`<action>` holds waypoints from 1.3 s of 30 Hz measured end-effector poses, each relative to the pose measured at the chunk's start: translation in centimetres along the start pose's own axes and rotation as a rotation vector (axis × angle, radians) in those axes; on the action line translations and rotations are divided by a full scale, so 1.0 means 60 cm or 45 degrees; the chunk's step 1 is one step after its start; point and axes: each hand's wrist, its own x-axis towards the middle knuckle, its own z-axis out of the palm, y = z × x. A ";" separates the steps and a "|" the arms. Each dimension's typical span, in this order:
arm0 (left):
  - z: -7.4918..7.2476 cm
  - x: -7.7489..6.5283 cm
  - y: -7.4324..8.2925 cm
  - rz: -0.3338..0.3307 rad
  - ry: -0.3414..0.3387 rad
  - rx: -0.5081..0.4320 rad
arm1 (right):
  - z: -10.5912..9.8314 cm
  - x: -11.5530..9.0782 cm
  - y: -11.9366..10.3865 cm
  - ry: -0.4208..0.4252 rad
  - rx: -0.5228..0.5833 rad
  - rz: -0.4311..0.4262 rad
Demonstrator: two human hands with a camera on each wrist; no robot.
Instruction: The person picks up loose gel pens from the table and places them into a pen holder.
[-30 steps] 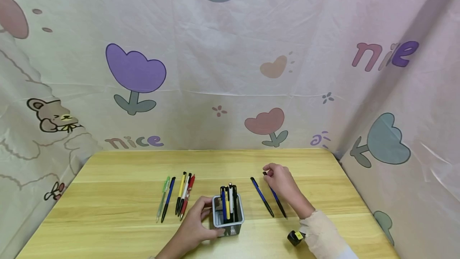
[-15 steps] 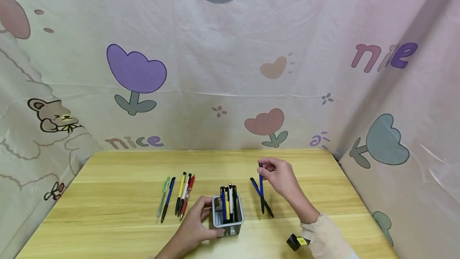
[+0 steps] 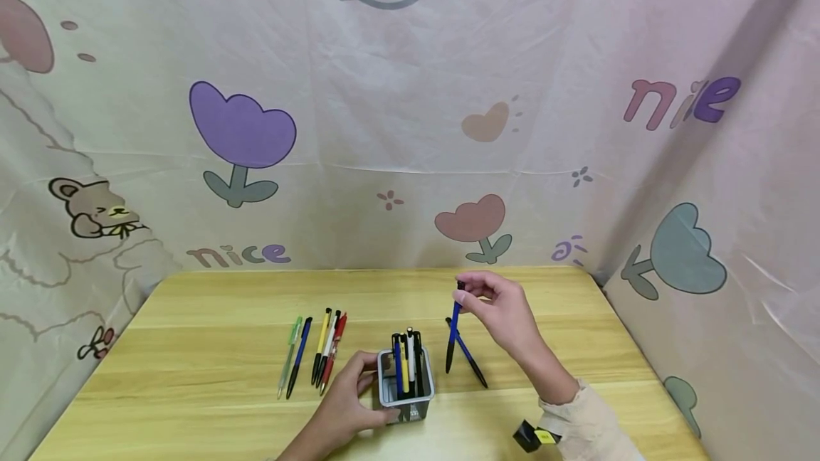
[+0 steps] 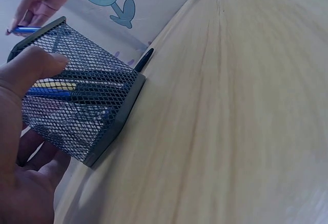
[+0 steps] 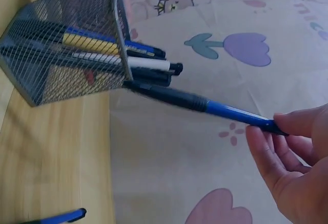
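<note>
On the wood-grain table [image 3: 192,354], a square mesh pen holder [image 3: 419,410] is stood upright, gripped by the left hand [image 3: 349,393], its thumb laid against the near side and its fingers wrapped about the other. Within the holder are kept one blue pen [image 3: 398,367], one yellow pen [image 3: 405,370], one white pen [image 3: 411,358] and one black pen [image 3: 419,361], all with tops raised above the rim. By the right hand [image 3: 502,308], a blue pen with a black grip [image 3: 454,326] is pinched at its top end between thumb and fingers; it is held slanted, tip downward, outside the holder and clear of the table. A second blue-and-black pen [image 3: 472,362] is laid flat to the right of the holder, crossed in the head view by the held one. Left of the holder are set out, in a row: green pen [image 3: 289,357], blue-and-black pen [image 3: 299,358], yellow-and-black pen [image 3: 322,345], white-and-black pen [image 3: 330,336], red pen [image 3: 334,353]. Beside the right sleeve [image 3: 586,422] is seen a black object with a yellow label [image 3: 528,436]; whether it is attached cannot be told. Behind, a printed cloth [image 3: 359,126] is hung.
</note>
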 end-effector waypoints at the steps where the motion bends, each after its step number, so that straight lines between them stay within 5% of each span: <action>1: 0.000 0.000 0.000 0.002 0.001 0.007 | 0.000 -0.001 -0.001 0.000 0.018 -0.017; 13: -0.001 0.001 -0.001 0.013 0.004 0.015 | 0.020 -0.014 -0.016 -0.037 0.151 -0.155; 39: -0.001 0.004 -0.003 0.030 0.054 0.097 | 0.089 -0.054 0.039 -0.181 0.064 -0.174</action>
